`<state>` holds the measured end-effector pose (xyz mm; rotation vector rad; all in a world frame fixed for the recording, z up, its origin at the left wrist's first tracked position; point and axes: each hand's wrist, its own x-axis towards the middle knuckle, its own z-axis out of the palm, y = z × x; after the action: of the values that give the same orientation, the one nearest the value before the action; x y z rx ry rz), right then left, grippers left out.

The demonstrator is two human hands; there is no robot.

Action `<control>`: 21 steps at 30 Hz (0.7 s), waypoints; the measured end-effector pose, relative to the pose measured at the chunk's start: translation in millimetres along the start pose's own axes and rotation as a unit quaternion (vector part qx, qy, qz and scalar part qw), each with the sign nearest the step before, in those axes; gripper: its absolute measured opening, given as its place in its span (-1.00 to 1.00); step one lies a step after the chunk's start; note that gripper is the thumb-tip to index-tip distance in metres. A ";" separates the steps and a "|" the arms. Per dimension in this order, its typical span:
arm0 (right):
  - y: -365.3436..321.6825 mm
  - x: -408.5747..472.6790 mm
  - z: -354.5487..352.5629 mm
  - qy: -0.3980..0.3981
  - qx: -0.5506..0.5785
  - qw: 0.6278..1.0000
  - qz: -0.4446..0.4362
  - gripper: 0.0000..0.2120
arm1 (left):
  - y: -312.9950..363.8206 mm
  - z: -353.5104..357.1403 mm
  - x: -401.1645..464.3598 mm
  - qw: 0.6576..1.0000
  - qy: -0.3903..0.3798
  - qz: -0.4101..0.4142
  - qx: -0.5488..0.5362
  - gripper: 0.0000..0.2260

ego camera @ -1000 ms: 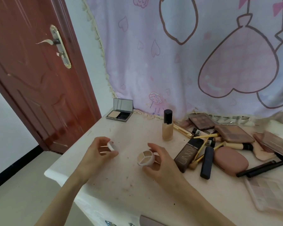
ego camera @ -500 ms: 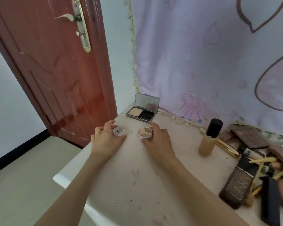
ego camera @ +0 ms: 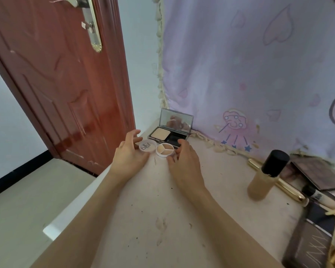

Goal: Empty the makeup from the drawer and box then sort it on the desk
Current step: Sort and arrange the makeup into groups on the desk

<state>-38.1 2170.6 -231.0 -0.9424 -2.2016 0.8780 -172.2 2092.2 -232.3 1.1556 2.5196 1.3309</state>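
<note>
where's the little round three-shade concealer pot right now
In the head view, the round white three-shade concealer pot sits on the desk's far left corner, between the clear round lid and the right hand, just before the open mirrored compact.

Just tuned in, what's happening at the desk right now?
A person is sorting makeup on the desk. The left hand touches a round lid and the right hand rests against a small round three-shade pot, both lying side by side near the far corner, just in front of an open mirrored compact. A foundation bottle stands to the right, beside a pile of palettes and tubes.
</note>
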 end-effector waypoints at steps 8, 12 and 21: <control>-3.5 -3.5 -2.7 0.015 -0.059 0.998 0.031 -0.63 | 1.5 -1.3 -5.7 1.000 -0.003 0.006 -0.015 -0.33; -5.0 -15.5 -11.7 -0.001 -0.133 0.990 0.036 -0.62 | 7.1 -3.0 -24.3 0.998 -0.014 0.008 0.062 -0.36; 1.8 -90.9 -39.5 -0.112 -0.238 0.964 -0.035 -0.52 | 34.4 -9.5 -119.9 0.960 -0.096 0.063 0.255 -0.25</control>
<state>43.6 2114.5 -230.7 -1.0089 -2.6928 0.4400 -69.9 2020.3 -233.5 1.4647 2.7531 0.5467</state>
